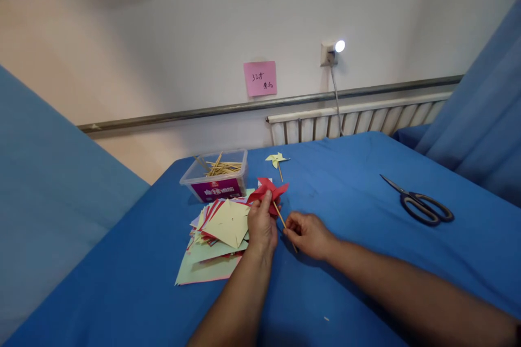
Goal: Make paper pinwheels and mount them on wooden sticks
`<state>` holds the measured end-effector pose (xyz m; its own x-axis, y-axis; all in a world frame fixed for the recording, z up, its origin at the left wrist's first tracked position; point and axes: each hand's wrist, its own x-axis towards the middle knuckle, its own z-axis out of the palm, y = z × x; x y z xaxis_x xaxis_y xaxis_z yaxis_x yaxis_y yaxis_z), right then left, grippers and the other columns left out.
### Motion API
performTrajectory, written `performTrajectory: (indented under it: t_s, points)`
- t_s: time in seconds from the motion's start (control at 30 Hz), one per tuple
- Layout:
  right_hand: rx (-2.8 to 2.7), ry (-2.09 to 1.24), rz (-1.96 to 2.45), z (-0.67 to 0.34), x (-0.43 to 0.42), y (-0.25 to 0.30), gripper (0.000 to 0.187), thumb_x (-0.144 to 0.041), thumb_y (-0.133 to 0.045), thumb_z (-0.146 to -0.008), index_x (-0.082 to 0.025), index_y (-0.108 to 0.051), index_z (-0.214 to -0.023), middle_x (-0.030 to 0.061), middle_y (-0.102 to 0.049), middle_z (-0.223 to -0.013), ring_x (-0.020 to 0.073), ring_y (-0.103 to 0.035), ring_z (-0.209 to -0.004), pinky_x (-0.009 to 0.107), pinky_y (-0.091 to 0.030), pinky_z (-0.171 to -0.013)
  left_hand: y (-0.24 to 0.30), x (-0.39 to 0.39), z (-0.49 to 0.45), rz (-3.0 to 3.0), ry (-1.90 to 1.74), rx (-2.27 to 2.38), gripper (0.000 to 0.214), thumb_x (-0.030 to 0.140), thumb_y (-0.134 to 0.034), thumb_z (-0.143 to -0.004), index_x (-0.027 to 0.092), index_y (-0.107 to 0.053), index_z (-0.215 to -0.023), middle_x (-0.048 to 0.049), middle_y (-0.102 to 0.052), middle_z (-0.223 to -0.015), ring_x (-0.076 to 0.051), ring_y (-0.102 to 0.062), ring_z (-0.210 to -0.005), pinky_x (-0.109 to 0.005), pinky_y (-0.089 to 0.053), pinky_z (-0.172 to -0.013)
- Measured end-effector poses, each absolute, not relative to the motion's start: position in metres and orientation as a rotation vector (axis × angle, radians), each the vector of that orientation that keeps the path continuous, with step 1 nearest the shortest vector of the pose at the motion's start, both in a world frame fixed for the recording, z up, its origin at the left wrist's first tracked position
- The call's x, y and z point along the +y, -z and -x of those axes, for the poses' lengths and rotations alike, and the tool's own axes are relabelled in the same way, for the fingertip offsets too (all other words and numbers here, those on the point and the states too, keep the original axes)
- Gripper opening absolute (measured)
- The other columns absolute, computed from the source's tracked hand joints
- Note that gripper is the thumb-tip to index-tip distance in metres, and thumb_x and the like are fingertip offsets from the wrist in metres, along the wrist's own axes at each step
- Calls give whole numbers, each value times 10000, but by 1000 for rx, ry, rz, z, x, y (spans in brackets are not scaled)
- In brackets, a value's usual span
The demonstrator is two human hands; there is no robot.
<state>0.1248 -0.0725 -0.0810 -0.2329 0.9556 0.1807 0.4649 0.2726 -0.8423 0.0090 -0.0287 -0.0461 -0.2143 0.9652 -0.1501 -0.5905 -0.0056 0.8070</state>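
Note:
A red paper pinwheel (278, 192) is pinched in my left hand (262, 221), thumb on top of its folded blades. My right hand (308, 234) has its fingers closed round the lower part of the pinwheel's thin wooden stick (279, 213), which slants down to the right. To the left of my left hand lies a pile of coloured paper squares (228, 222), a pale yellow one with cut slits on top. Behind my hands a yellow paper pinwheel (277, 160) on a stick lies on the blue cloth.
A clear plastic tub (217, 176) of wooden sticks stands behind the paper pile. Black-handled scissors (421, 203) lie at the right on the blue tablecloth (358, 173). Beyond the table are a radiator (358, 119), a rail and a pink note (260, 78) on the wall.

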Motion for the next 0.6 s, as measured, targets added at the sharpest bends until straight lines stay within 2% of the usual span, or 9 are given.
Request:
performTrajectory:
  t_s: [0.17, 0.4, 0.6]
  points:
    - [-1832, -930, 1269, -125, -74, 82, 81, -229, -536, -830, -198, -579, -768, -40, -609, -605, 93, -528, -513, 191, -360, -504, 44, -28, -5, -562, -1570, 958, 251, 292, -822, -614, 118, -661, -695, -3, -645, -593, -101, -567, -516, -237, -439, -572]
    - [-1777, -929, 1261, -125, -74, 79, 79, -201, -532, -821, -189, -569, -752, -43, -588, -607, 88, -511, -521, 187, -360, -509, 40, -31, -4, -552, -1578, 864, 205, 214, -824, -597, 120, -692, -722, -27, -703, -694, -115, -627, -613, -237, -473, -641]
    - [-1823, -952, 1184, -127, -75, 75, 83, -191, -522, -836, -189, -566, -766, -49, -587, -609, 86, -514, -532, 187, -347, -511, 35, -33, -3, -533, -1543, 862, 182, 188, -821, -584, 118, -682, -680, -9, -680, -633, -95, -593, -541, -227, -470, -594]
